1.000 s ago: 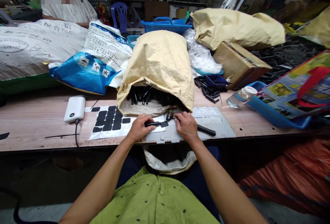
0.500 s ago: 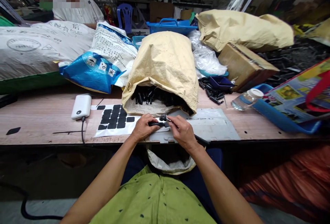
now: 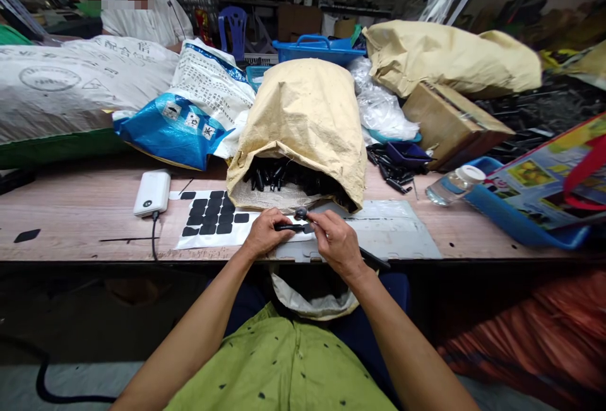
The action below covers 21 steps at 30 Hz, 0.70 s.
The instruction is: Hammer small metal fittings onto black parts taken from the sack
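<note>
My left hand (image 3: pixel 266 233) is closed on a slim black rod-like piece (image 3: pixel 290 228) lying just over the work surface. Between the fingertips of my right hand (image 3: pixel 337 240) is a small dark piece with a rounded end (image 3: pixel 301 213), held right above the rod's far end; its exact kind is too small to make out. Beneath both hands lies a grey flat board (image 3: pixel 392 234). A white sheet with rows of black rounded-square stickers (image 3: pixel 218 212) is left of my left hand. Directly behind the hands, a tan sack (image 3: pixel 307 101) opens toward me, showing black slender pieces (image 3: pixel 269 176).
On the left stands a white power bank (image 3: pixel 152 193) with a cable. To the right are loose black pieces (image 3: pixel 392 174), a clear jar (image 3: pixel 452 185) and a blue tray (image 3: pixel 530 225) holding a printed bag. Full sacks line the back; a person (image 3: pixel 142 19) sits beyond them.
The whole view has shifted slightly to the right. Both hands keep their grips; the rounded piece in my right hand looks turned a little.
</note>
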Tool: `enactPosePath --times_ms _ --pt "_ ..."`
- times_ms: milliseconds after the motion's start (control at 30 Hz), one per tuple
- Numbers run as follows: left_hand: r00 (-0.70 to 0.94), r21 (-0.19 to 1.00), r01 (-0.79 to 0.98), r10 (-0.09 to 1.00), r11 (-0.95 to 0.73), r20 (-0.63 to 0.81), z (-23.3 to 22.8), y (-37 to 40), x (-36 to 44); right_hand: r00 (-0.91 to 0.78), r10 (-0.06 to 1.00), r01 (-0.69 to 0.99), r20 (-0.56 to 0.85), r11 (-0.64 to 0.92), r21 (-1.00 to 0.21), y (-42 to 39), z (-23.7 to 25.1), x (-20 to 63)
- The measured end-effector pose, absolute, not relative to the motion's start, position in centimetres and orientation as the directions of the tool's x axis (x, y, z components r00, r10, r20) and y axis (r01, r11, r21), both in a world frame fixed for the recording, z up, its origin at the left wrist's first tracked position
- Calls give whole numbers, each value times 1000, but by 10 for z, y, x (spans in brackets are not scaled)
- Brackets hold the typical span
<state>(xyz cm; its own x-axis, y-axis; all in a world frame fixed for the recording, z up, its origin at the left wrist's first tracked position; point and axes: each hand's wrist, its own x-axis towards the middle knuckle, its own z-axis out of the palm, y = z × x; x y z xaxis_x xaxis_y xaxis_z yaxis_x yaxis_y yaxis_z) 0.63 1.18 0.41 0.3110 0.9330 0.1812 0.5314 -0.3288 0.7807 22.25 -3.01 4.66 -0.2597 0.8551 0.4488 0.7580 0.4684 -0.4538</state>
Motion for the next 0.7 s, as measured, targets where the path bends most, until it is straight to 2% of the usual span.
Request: enactPosePath --times_ms 200,367,600,700 --pt "301 774 541 935 -329 187 4 11 7 -278 887 781 369 432 -451 -35 45 229" --pt "304 763 560 937 -323 173 7 11 7 -202 885 788 420 402 -467 -25 44 238" --pt "315 740 592 937 -318 150 14 9 7 -219 889 878 403 360 -317 -1 24 266" --pt "326 734 595 933 -328 152 15 9 7 -224 890 889 397 354 -290 1 13 271"
